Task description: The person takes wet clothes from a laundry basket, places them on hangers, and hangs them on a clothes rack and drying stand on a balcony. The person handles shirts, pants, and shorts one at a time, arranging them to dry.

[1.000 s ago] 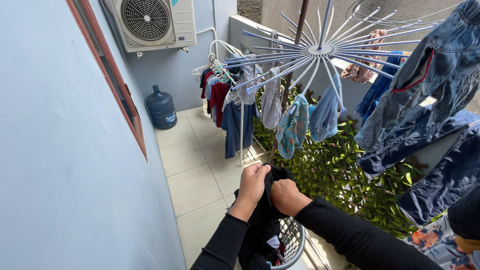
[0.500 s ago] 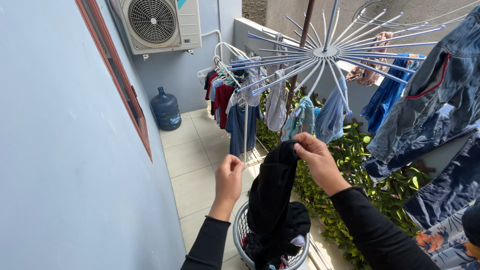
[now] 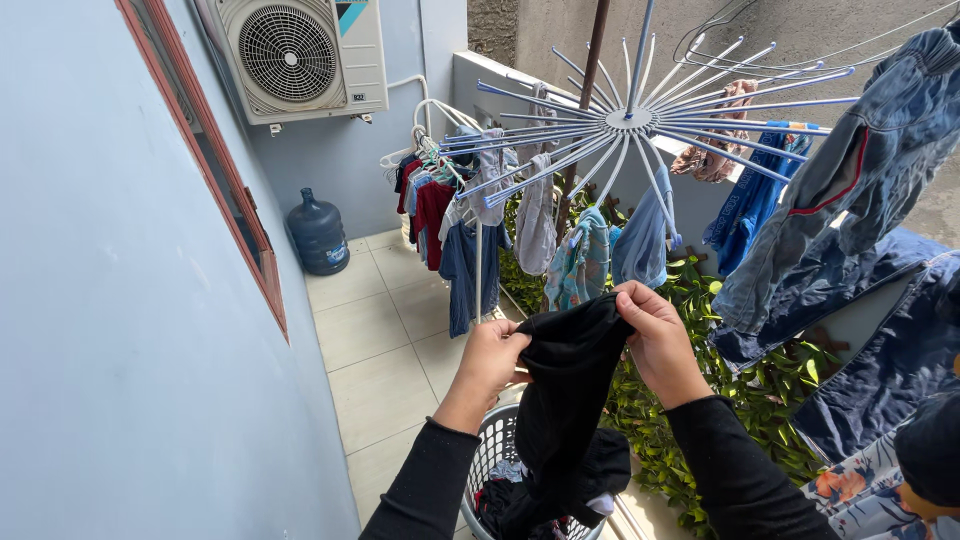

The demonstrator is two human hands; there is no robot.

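Left hand (image 3: 492, 355) has come back onto the black garment (image 3: 565, 385) since half a second ago, when it hung free beside it with nothing in it; now both hands grip the top edge, stretching it between them. Right hand (image 3: 655, 335) pinches the upper right part of the cloth, fingers closed on the fabric, slightly higher than the left. Left hand's fingers are curled shut on the left edge. Both arms in black long sleeves. Garment hangs down from the hands, its lower end trailing into the grey laundry basket (image 3: 490, 445) on the tiled floor (image 3: 385, 345), where more dark clothes lie. Above and beyond the hands, a round radial drying rack (image 3: 632, 118) with white spokes carries small pieces, including a teal patterned cloth (image 3: 578, 262) and a light blue one (image 3: 640, 240). Further back, a row of shirts on hangers (image 3: 445, 215), red and blue. Green hedge (image 3: 690, 370) just right of the basket. Blue jeans (image 3: 850, 210) hang at far right, close to the camera. Blue wall (image 3: 120, 350) at left with a red-framed window (image 3: 225, 190), air-conditioner outdoor unit (image 3: 300, 55) mounted high, blue water jug (image 3: 318, 235) on the floor below it.
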